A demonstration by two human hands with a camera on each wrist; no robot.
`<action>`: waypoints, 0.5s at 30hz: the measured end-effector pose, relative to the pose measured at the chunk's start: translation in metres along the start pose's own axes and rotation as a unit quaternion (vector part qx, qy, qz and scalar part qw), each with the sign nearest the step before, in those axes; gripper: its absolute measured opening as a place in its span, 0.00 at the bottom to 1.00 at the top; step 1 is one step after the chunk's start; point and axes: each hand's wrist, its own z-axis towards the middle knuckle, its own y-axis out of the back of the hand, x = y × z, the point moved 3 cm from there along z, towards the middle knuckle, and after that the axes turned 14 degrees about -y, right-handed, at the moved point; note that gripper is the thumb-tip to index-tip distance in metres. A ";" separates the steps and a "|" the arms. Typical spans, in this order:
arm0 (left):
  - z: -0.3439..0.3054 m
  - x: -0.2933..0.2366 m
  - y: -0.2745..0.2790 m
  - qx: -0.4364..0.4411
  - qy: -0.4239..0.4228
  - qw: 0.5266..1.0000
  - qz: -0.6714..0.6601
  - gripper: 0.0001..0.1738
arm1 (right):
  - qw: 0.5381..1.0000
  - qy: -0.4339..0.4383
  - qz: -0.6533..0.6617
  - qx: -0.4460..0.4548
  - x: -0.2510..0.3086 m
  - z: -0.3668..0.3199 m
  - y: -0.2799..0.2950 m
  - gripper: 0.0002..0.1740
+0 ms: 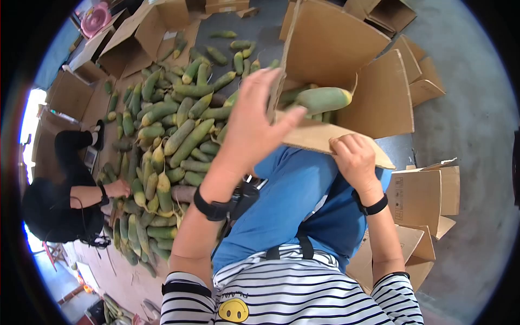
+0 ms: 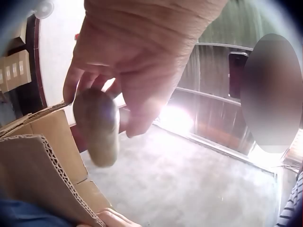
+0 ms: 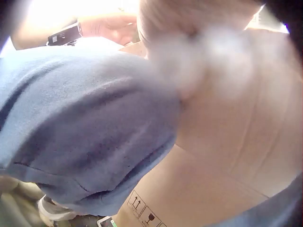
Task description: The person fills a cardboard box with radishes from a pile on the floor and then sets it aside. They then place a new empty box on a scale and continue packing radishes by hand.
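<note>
A green radish (image 1: pixel 325 101) with a yellowish tip lies across the mouth of a cardboard box (image 1: pixel 333 40), above other radishes inside. Beside its near end, my blurred left hand (image 1: pixel 257 116) is spread, thumb apart from the fingers. The left wrist view has the radish (image 2: pixel 97 127) just past the left hand (image 2: pixel 137 52), between thumb and fingers; contact is hard to tell. My right hand (image 1: pixel 355 160) grips the edge of the box's near flap (image 1: pixel 314 135). The right wrist view is blurred, with the box (image 3: pixel 227 123) beside a trouser leg.
A large heap of radishes (image 1: pixel 189 138) covers the floor to the left. Beyond it another person (image 1: pixel 70 200) reaches a hand into the heap. More cardboard boxes stand at the right (image 1: pixel 417 197) and the upper left (image 1: pixel 135 46). Blue-clad legs (image 1: pixel 281 189) are below the box.
</note>
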 end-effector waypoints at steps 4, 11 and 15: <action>-0.115 0.077 0.039 -0.012 0.191 0.981 0.025 0.26 | 0.998 -0.040 0.016 0.036 0.006 0.001 0.002 0.12; -0.412 0.082 0.090 0.308 0.418 0.824 0.229 0.26 | 0.998 -0.038 0.018 0.049 0.008 0.006 -0.001 0.13; -0.479 0.081 0.097 0.291 0.550 0.746 0.239 0.28 | 0.998 -0.050 0.012 0.046 0.008 0.004 -0.005 0.13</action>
